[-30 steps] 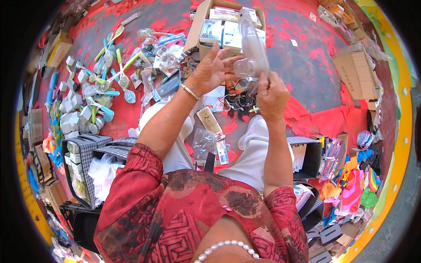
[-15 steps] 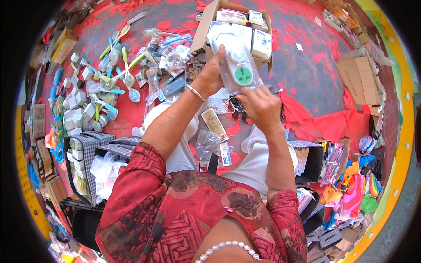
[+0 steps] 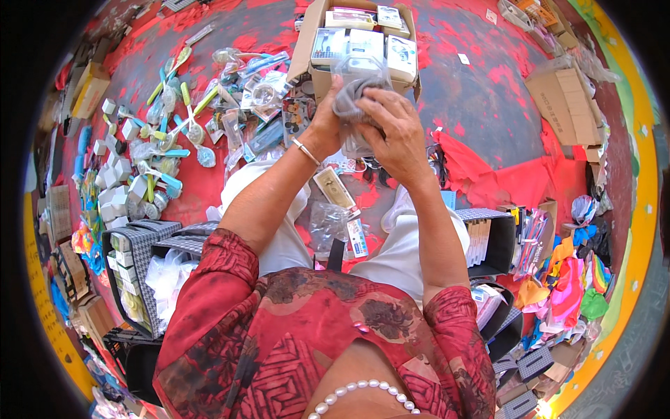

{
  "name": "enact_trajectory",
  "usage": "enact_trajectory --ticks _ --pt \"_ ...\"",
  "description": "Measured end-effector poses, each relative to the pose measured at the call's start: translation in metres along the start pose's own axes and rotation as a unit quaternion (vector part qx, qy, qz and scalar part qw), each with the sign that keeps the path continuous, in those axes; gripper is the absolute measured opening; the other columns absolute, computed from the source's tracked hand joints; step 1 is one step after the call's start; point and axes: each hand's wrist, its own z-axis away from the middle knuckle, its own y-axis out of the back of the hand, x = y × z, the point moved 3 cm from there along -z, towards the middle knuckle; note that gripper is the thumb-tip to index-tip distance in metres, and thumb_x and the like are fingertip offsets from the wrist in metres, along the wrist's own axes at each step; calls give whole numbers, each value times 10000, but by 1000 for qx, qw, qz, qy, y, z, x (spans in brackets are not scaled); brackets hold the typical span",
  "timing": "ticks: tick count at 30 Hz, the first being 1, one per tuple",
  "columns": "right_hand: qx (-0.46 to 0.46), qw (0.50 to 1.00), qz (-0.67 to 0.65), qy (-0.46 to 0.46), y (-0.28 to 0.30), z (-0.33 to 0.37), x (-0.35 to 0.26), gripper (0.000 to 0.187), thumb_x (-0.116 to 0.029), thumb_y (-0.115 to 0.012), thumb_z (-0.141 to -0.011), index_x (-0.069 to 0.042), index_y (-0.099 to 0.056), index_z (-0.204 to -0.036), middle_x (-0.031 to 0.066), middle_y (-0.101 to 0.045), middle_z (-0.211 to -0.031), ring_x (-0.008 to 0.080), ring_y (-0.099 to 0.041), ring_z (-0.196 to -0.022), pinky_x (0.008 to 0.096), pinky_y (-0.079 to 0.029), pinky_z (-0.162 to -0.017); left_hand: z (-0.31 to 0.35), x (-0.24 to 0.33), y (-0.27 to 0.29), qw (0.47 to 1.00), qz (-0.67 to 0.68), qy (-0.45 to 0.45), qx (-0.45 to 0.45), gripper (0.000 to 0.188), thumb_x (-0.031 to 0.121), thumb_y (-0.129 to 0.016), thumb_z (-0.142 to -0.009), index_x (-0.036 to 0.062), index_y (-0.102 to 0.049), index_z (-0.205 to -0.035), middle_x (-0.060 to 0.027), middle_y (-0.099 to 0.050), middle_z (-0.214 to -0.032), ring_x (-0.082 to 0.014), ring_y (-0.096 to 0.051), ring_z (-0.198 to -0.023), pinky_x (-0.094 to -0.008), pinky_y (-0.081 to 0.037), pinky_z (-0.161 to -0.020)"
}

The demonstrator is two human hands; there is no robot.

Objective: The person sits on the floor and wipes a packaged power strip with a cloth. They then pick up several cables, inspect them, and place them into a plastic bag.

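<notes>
In front of my chest, above the floor, both hands are at a clear plastic package. A grey coiled cord shows at its middle. My left hand is closed on the package's left edge. My right hand has its fingers bent over the cord and the package's right side, covering the lower part. Just beyond the package stands an open cardboard box filled with several small packaged items.
On the left lie loose long-handled brushes and small white boxes. Blister packs lie near the box. Checked storage bins flank my legs. Cardboard and colourful plastic items are at the right.
The package has turned over: its green socket face no longer shows, and the grey cord does. My right hand has moved up and left onto it. The view has shifted slightly.
</notes>
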Motion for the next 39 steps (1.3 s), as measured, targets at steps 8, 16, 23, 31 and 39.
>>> enact_trajectory --ticks 8,16,23,31,39 --pt "-31 987 -39 -154 39 36 28 212 43 -543 -673 -55 -625 -842 65 -614 -820 205 -566 -759 321 -465 -702 0 28 -3 999 -8 -31 41 655 566 -216 -908 56 -384 -1283 -118 -515 -1216 -255 -515 -1109 -394 -428 -941" --pt "293 873 -243 -305 60 27 57 140 12 -529 -812 0 -606 -928 25 -598 -843 95 -547 -724 230 -453 -646 1 6 -7 1000 -6 10 10 611 525 -254 -922 54 -373 -1293 -113 -502 -1233 -253 -505 -1118 -390 -412 -957" --pt "76 996 27 -24 10 -2 10 293 -76 -605 -660 -81 -611 -953 100 -595 -965 291 -529 -943 388 -389 -858 6 2 -11 995 -75 39 -57 634 547 -256 -914 64 -345 -1315 -97 -485 -1244 -218 -495 -1127 -366 -400 -965" --pt "80 989 -6 -127 26 0 54 232 -9 -588 -661 -59 -631 -883 97 -573 -931 298 -547 -882 374 -444 -757 21 -14 -15 957 -226 127 -132 581 411 -523 -873 57 -368 -1307 -74 -489 -1225 -161 -492 -1100 -344 -387 -960" --pt "298 893 79 -328 73 5 88 217 -31 -575 -670 -13 -627 -880 125 -579 -812 293 -583 -708 357 -470 -659 23 -18 -14 969 -115 196 -97 491 304 -569 -847 25 -454 -1234 -77 -580 -1090 -176 -574 -982 -325 -450 -890"
